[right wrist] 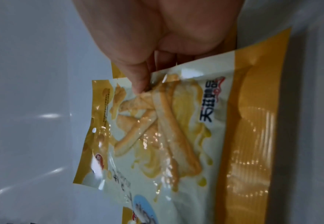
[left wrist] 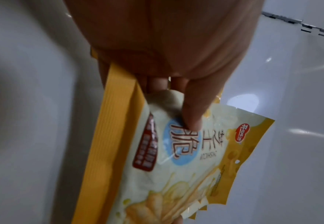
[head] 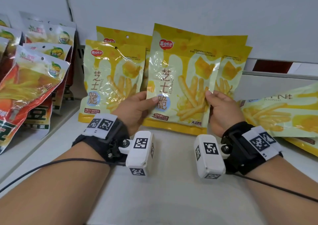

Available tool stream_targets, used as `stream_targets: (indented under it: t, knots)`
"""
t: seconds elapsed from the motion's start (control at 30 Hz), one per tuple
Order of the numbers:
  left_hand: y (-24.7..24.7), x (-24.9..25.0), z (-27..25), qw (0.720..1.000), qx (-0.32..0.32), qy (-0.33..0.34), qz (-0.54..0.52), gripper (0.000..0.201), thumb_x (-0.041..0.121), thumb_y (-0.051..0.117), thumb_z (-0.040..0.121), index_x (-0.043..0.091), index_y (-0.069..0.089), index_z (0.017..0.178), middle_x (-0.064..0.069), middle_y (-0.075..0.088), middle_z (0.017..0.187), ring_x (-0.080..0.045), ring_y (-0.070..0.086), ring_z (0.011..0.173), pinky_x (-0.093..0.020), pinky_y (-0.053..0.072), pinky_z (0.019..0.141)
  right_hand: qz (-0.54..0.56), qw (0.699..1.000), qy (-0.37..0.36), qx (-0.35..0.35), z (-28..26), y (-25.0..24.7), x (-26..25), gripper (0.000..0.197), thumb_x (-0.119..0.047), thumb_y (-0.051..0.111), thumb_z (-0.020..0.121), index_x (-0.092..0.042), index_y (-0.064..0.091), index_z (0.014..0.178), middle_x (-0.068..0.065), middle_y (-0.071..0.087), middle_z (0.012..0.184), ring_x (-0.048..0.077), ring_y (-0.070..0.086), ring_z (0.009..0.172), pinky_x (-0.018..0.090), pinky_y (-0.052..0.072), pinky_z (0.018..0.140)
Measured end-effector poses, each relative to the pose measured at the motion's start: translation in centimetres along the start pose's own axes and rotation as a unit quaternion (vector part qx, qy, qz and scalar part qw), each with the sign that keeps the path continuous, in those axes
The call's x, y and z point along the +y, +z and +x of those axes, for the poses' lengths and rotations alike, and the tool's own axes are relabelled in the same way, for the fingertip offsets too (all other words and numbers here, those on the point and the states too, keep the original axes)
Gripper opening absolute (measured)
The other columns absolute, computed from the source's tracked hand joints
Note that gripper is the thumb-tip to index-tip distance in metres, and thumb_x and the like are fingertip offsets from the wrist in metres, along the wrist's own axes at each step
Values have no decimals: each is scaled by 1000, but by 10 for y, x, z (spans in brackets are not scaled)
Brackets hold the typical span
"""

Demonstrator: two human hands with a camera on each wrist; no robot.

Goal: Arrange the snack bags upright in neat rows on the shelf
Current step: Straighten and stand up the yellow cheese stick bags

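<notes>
Your left hand [head: 136,109] and right hand [head: 222,111] each pinch a lower side edge of the front yellow snack bag [head: 180,80], thumbs on its face, holding it upright mid-shelf [head: 163,190] with more yellow bags just behind. Two yellow bags [head: 111,80] stand just left of it. Red-and-white bags [head: 34,80] lean along the shelf's left edge; another yellow bag [head: 282,114] lies flat at the right edge.
</notes>
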State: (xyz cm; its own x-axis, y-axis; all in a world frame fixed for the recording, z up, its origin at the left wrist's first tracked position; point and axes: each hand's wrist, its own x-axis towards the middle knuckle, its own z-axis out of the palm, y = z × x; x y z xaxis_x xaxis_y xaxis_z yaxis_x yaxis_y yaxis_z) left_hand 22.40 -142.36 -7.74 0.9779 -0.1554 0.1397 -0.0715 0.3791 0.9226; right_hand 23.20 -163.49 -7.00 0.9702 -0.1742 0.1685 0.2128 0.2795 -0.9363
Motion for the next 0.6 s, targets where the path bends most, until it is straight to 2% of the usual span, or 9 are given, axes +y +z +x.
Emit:
stream_targets:
  t: [0.07,0.2,0.27,0.37,0.43,0.5,0.6]
  knots:
    - [0,0,0,1000,11,5,7,12,4,53,91,6,64,93,-4,74,73,-12,70,61,-21,53,51,19,1000,-1,1,-1,1,0,12,-14,57,91,-14,63,81,-2,73,72,13,70,69,32,57,69]
    - [-3,0,0,999,33,11,7,12,7,55,90,4,65,95,-7,74,75,-16,70,64,-25,56,53,-2,1000,13,-5,-3,2,1,16,-17,57,91,-13,59,76,-3,71,64,10,68,60,28,57,58]
    - [-2,0,0,999,39,11,10,11,9,55,91,4,64,94,-7,74,75,-15,70,63,-25,56,54,-1,1000,29,0,-2,1,-2,16,-18,56,92,-13,59,77,-2,71,64,13,68,60,34,57,65]
    - [2,1,-1,999,45,23,9,12,9,54,92,6,65,88,-5,74,73,-13,70,61,-22,54,52,21,999,45,-1,-2,1,-5,15,-21,55,93,-11,62,84,4,73,76,19,69,74,42,56,77]
    - [2,1,-1,997,62,32,16,13,10,53,93,8,66,89,-3,74,72,-12,70,61,-22,54,52,6,998,58,-27,-6,3,-4,19,-27,57,91,-9,63,95,8,72,88,23,69,82,41,57,77]
    - [0,2,-1,996,86,36,12,13,13,54,94,11,66,92,-2,74,72,-13,69,60,-23,54,49,-17,993,87,-77,-10,3,-1,22,-28,63,82,-13,63,99,5,72,89,19,69,80,35,58,70]
    - [0,3,-2,993,106,43,-8,12,15,54,94,12,65,89,-3,74,70,-14,69,56,-22,51,44,-84,977,128,-149,-17,7,3,25,-12,68,78,-17,60,101,-1,68,83,14,66,69,27,52,59]
